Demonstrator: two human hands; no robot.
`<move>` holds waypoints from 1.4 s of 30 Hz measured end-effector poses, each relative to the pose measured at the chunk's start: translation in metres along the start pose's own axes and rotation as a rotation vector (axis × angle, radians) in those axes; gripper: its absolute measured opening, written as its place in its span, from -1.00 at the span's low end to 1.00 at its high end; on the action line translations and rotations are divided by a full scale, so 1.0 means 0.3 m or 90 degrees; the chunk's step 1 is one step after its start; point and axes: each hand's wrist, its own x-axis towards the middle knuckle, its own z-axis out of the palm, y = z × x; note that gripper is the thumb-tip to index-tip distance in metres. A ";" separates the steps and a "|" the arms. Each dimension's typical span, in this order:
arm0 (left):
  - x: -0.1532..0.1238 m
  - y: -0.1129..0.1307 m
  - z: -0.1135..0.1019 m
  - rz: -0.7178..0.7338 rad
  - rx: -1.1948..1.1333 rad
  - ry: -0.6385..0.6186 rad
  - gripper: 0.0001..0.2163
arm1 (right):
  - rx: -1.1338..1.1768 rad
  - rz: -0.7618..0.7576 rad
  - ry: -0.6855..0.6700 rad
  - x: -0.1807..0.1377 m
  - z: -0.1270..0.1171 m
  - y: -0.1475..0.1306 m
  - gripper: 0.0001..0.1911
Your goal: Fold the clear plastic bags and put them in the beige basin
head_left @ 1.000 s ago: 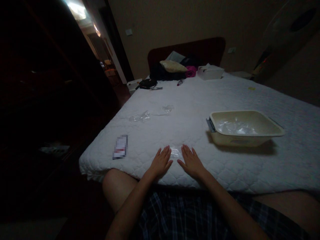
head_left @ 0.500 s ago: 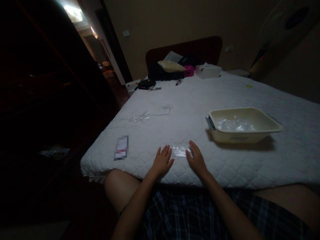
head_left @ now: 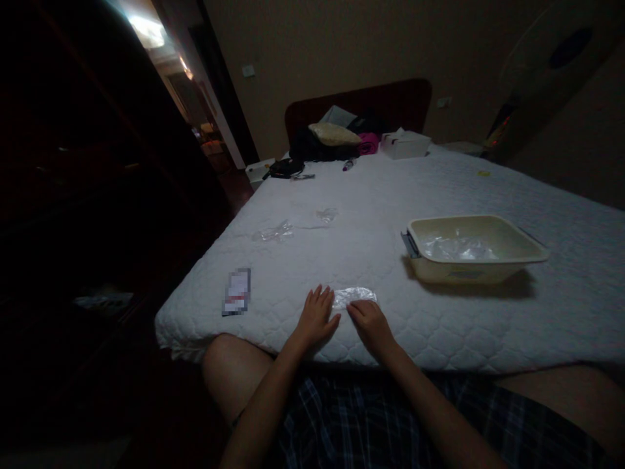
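Note:
A small clear plastic bag (head_left: 353,296) lies flat on the white quilted bed (head_left: 371,215) near its front edge. My left hand (head_left: 316,316) rests flat beside the bag's left end, fingers stretched out and touching it. My right hand (head_left: 370,321) sits at the bag's near edge with fingers curled under, pinching or pressing the plastic.
A cream plastic basin (head_left: 471,249) with crumpled clear plastic inside stands to the right. More clear bags (head_left: 273,232) lie farther up the bed, and a small printed packet (head_left: 236,291) lies at the left. Pillows, clothes and a tissue box (head_left: 404,143) crowd the headboard.
My right hand drew back from the bag's right side to its near edge and curled its fingers. The bag now shows as a folded strip. The left hand barely moved.

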 end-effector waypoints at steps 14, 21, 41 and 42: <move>0.002 0.020 -0.034 0.040 -0.195 0.030 -0.82 | 0.124 0.078 0.019 0.027 -0.052 0.069 -0.77; -0.002 0.072 -0.009 0.159 -0.237 -0.005 -0.78 | 0.262 0.130 -0.002 0.017 -0.051 0.104 -0.62; 0.035 0.021 0.082 0.140 -0.064 0.107 -0.78 | 0.396 0.177 -0.029 -0.007 -0.034 0.116 -0.68; 0.034 0.018 0.086 0.157 -0.064 0.112 -0.80 | 0.392 0.169 -0.024 -0.006 -0.035 0.115 -0.68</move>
